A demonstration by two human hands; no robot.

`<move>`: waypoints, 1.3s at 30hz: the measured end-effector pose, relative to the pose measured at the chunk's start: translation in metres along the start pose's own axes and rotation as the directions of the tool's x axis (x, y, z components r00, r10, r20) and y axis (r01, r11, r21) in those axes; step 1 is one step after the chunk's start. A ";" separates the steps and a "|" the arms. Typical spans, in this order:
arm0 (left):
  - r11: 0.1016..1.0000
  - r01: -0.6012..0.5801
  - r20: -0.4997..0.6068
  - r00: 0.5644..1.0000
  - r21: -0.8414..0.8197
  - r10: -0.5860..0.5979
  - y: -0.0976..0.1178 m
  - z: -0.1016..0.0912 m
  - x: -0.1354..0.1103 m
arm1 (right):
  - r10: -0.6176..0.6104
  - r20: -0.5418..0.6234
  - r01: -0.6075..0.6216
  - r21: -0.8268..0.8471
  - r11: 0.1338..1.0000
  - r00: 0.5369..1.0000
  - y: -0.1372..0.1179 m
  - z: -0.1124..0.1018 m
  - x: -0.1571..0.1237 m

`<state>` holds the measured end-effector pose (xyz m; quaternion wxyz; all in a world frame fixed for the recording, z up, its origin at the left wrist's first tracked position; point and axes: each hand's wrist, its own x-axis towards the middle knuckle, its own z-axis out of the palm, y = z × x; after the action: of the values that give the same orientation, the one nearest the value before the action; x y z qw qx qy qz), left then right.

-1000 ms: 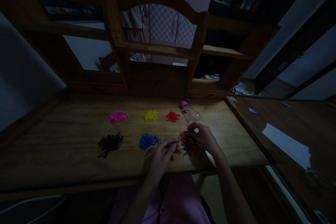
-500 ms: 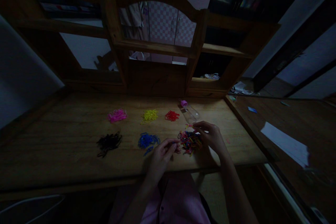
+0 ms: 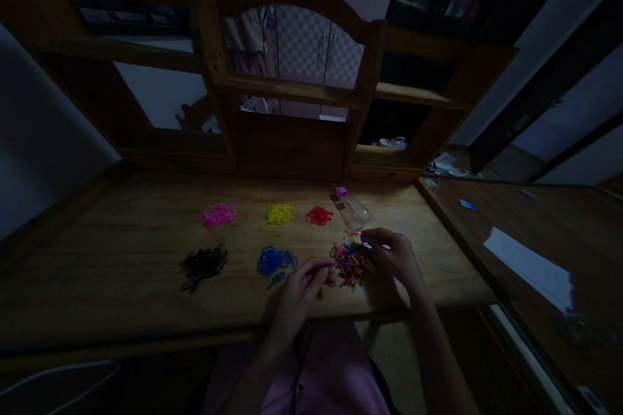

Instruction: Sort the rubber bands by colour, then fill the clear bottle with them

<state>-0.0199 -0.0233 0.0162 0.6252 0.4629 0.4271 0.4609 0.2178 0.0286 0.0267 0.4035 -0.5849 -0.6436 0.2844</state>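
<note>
Logging from the head view, dim light:
Left hand [image 3: 296, 292]: lower centre of the frame, fingertips pinched together at the left edge of the mixed pile; I cannot make out what, if anything, they hold.
Right hand [image 3: 396, 256]: just right of the pile, fingers curled narrow over its upper right edge — contents too dark for me to tell.
Mixed pile [image 3: 353, 262]: many-coloured small bands, centre of the frame, on the wooden desk [image 3: 121, 272], between my two hands.
Sorted heaps: pink [image 3: 218, 214], yellow [image 3: 278, 214], red [image 3: 319, 215] in a back row; black [image 3: 203, 264] and blue [image 3: 275, 261] in front, all left of the pile.
Clear bottle [image 3: 354, 207]: pink cap, lying on its side — just above the pile.
</note>
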 end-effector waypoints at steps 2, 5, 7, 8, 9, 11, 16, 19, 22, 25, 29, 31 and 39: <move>1.000 0.005 -0.005 1.000 -0.005 -0.005 0.002 0.000 0.000 | 0.002 -0.019 -0.002 -0.016 1.000 1.000 0.000 0.000 0.000; 1.000 0.000 -0.002 1.000 -0.003 0.000 0.002 0.001 -0.001 | 0.004 -0.043 -0.006 -0.061 0.998 0.999 -0.001 0.002 -0.001; 1.000 -0.011 0.000 1.000 -0.006 0.011 0.002 0.000 -0.001 | -0.013 -0.033 0.010 -0.082 0.997 0.999 -0.006 0.005 -0.002; 1.000 -0.015 0.001 1.000 -0.009 0.015 0.001 0.000 -0.001 | -0.028 -0.016 0.027 -0.094 0.995 0.999 -0.009 0.007 -0.002; 1.000 -0.019 0.002 1.000 -0.009 0.019 0.000 0.000 0.000 | -0.047 0.004 0.047 -0.111 0.993 0.999 -0.012 0.009 -0.002; 1.000 -0.026 0.007 1.000 -0.001 0.026 -0.001 0.000 0.000 | -0.080 0.050 0.087 -0.156 0.984 0.996 -0.018 0.011 -0.002; 1.000 -0.019 0.021 1.000 0.006 0.019 -0.004 -0.001 0.001 | -0.100 0.168 0.144 -0.272 0.952 0.981 -0.021 0.016 0.005; 0.999 -0.035 0.029 0.999 0.007 0.035 -0.005 -0.001 0.001 | -0.137 0.230 0.216 -0.367 0.905 0.964 -0.021 0.019 0.014; 0.999 -0.033 0.032 0.999 0.017 0.032 -0.005 -0.001 0.001 | -0.164 0.283 0.281 -0.443 0.851 0.945 -0.023 0.021 0.021; 0.999 -0.029 0.040 0.999 0.014 0.028 -0.004 -0.001 0.001 | -0.172 0.273 0.279 -0.426 0.861 0.947 -0.025 0.021 0.024; 1.000 -0.027 0.036 0.999 -0.002 0.027 -0.003 -0.002 0.002 | -0.158 0.238 0.215 -0.239 0.947 0.958 -0.024 0.015 0.022; 1.000 -0.016 0.027 1.000 -0.015 0.016 -0.003 -0.002 0.003 | -0.142 0.217 0.180 -0.167 0.969 0.966 -0.021 0.011 0.021; 0.947 0.111 0.018 0.994 -0.302 -0.110 0.004 0.006 0.000 | -0.009 0.098 -0.006 0.151 0.989 0.995 -0.012 0.006 0.016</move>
<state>-0.0153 -0.0238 0.0213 0.7137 0.3375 0.3764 0.4848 0.2070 0.0429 0.0364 0.4147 -0.5373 -0.6399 0.3604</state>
